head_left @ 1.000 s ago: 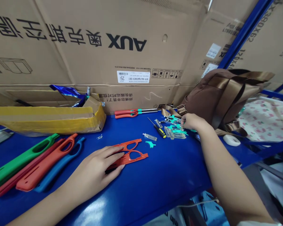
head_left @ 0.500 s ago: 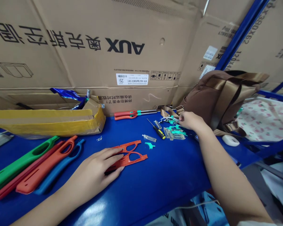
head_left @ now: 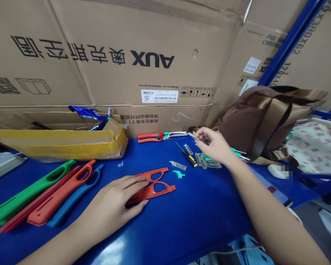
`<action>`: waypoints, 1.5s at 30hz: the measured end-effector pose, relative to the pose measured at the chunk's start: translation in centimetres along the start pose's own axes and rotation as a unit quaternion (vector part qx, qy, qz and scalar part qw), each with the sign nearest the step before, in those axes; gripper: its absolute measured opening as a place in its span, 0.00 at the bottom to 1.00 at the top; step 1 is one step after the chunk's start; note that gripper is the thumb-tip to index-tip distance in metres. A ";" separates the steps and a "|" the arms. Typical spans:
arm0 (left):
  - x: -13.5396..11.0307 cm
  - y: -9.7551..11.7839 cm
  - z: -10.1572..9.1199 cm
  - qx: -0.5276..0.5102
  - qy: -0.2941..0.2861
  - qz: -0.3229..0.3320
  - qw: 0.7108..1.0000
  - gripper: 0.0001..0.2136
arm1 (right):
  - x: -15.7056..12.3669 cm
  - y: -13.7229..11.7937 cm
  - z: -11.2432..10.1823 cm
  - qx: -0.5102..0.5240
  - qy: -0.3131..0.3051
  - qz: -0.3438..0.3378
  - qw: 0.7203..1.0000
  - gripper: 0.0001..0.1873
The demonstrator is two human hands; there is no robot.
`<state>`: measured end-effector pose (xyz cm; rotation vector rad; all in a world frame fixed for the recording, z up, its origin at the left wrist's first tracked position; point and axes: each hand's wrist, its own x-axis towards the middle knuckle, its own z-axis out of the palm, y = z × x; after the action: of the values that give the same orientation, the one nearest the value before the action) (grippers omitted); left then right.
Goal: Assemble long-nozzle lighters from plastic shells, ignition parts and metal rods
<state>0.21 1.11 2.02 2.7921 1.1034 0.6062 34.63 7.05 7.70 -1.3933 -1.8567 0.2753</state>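
Right hand [head_left: 216, 147] has shifted left from the parts pile [head_left: 204, 161], fingertips pinched on a metal rod [head_left: 192, 136]. Left hand [head_left: 117, 195] half-curled over orange shells [head_left: 148, 192] on blue table [head_left: 198, 217]; grip unclear. Cardboard [head_left: 99, 82] behind, brown bag [head_left: 241, 121] right.

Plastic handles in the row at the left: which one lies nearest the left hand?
The blue handle, at the row's right end; the orange handle, dark red handle and green handle all lie farther from the left hand.
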 end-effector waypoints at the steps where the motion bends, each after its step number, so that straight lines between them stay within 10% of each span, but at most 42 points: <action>1: 0.0 0.1 0.0 -0.015 0.010 -0.013 1.000 0.18 | -0.3 -0.4 0.8 0.029 -0.028 -0.012 0.999 0.04; 7: 0.1 0.6 0.4 -0.122 0.108 -0.145 0.976 0.33 | -2.9 -3.1 4.6 0.074 -0.179 -0.016 0.981 0.03; 13: 0.0 0.0 0.6 -0.096 0.106 -0.070 0.987 0.18 | -4.4 -4.0 6.2 -0.016 -0.266 -0.038 0.963 0.06; 21: 0.2 -0.3 0.4 -0.109 0.025 -0.046 0.993 0.12 | -3.0 -3.5 4.5 -0.248 -0.298 0.007 0.922 0.04; 30: 0.2 -0.4 0.4 -0.095 -0.005 -0.007 0.995 0.12 | -2.2 -2.7 5.2 -0.290 -0.236 0.047 0.926 0.03; 37: 0.1 -0.2 -0.3 -0.095 0.049 -0.025 0.994 0.17 | -2.5 -2.9 4.5 -0.081 -0.194 0.004 0.978 0.15; 45: 0.2 0.0 -0.6 -0.079 0.160 -0.042 0.983 0.22 | -3.8 -4.7 5.2 0.079 -0.250 -0.047 0.964 0.10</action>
<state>0.08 1.23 2.65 2.5581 1.1570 1.1086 28.07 3.33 5.25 -1.1923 -2.2388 0.7685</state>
